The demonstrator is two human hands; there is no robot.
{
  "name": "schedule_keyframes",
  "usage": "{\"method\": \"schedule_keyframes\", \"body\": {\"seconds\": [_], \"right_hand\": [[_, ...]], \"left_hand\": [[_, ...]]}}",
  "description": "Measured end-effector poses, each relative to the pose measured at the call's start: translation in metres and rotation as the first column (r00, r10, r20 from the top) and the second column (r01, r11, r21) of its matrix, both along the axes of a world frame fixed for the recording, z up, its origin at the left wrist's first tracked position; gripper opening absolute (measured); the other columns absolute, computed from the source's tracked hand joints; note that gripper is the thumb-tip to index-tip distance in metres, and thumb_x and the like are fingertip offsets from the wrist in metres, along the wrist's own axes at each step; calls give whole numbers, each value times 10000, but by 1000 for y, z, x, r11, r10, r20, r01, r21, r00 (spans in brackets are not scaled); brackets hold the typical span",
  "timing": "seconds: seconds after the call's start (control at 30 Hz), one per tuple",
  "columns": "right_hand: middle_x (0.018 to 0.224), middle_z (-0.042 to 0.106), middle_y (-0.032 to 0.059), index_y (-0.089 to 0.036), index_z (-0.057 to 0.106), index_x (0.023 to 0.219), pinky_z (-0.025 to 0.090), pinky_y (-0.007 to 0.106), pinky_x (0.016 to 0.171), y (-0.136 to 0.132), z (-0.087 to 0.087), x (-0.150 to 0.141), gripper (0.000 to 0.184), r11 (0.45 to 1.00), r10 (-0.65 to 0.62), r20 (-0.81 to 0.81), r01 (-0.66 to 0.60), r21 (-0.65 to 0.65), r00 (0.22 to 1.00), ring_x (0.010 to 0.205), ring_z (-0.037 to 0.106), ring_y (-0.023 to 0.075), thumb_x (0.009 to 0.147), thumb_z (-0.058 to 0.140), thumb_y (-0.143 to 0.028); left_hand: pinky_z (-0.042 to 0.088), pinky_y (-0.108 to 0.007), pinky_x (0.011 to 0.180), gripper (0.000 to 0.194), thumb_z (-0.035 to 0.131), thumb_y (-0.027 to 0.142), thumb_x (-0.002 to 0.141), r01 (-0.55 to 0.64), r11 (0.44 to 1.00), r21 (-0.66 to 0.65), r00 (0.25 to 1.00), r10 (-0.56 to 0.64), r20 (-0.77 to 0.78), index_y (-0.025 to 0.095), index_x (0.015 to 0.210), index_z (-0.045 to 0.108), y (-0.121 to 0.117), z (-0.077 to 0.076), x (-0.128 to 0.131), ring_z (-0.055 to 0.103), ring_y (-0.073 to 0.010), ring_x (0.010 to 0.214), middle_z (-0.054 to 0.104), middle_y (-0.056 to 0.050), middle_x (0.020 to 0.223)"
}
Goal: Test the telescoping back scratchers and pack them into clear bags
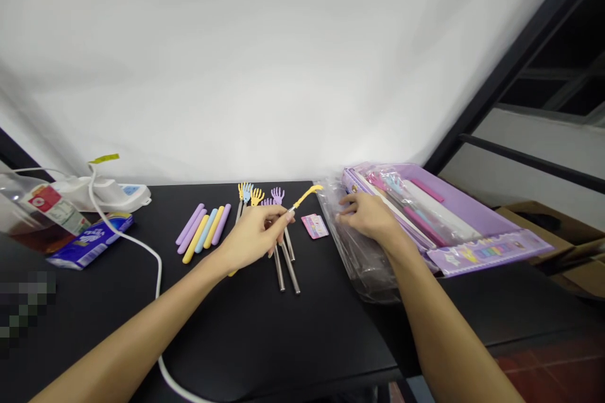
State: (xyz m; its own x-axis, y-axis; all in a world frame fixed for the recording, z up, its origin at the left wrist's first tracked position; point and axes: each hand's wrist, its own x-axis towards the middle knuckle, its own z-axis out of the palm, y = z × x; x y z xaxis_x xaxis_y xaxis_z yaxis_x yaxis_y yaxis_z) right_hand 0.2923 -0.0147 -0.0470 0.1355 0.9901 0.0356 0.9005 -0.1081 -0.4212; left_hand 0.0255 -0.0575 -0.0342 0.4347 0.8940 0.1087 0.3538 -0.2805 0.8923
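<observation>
My left hand is closed around a yellow hand-shaped back scratcher, whose claw end points up and right. Under and behind it lie several more scratchers with metal shafts and yellow, blue and purple claws. My right hand rests with fingers curled on a pile of clear plastic packets beside a purple box. A small pink card lies between my hands.
Several purple, yellow and blue handle sleeves lie in a row at left. Farther left are a white power strip with its cable, a blue packet and a bottle. A cardboard box stands beyond the table's right edge.
</observation>
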Motion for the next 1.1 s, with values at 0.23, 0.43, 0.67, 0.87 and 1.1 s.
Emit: {"method": "schedule_keyframes", "body": {"seconds": [0.23, 0.43, 0.67, 0.87, 1.1], "right_hand": [[869, 799, 91, -152, 766, 882, 523, 256, 719, 4, -3, 1, 156, 999, 33, -35, -33, -17, 999, 907, 753, 242, 727, 743, -151], [866, 802, 73, -150, 755, 931, 542, 233, 696, 6, -7, 6, 220, 996, 82, -133, -84, -10, 988, 859, 761, 213, 717, 729, -110], [824, 797, 76, -143, 756, 877, 564, 243, 659, 10, -11, 6, 267, 996, 84, -185, -86, -6, 979, 799, 764, 223, 659, 669, -14], [916, 800, 102, -135, 763, 942, 577, 278, 795, 4, -3, 5, 268, 987, 156, -237, -162, -2, 959, 904, 762, 249, 686, 715, -70], [964, 794, 120, -131, 746, 954, 597, 288, 783, 11, -14, 5, 269, 988, 142, -321, -154, -14, 936, 934, 761, 245, 711, 693, -27]], "left_hand": [[428, -199, 439, 359, 476, 499, 975, 26, 1000, -5, 1000, -26, -15, 182, 918, 635, -1, -2, 5, 534, -89, 435, 580, 33, 621], [423, -186, 422, 353, 479, 496, 971, 26, 1000, -11, 1000, -26, -6, 180, 885, 613, -2, -3, 6, 518, -84, 435, 574, 29, 617], [411, -179, 380, 341, 508, 507, 951, 25, 997, -77, 999, -23, 25, 187, 922, 624, -3, -1, 7, 513, -82, 423, 581, 26, 634], [414, -178, 375, 357, 506, 518, 952, 19, 997, -74, 999, -17, 34, 185, 951, 636, -4, -1, 6, 508, -82, 425, 583, 27, 633], [413, -181, 384, 366, 516, 525, 948, 17, 998, -63, 999, -15, 29, 179, 940, 636, -4, 1, 7, 512, -83, 433, 583, 22, 641]]}}
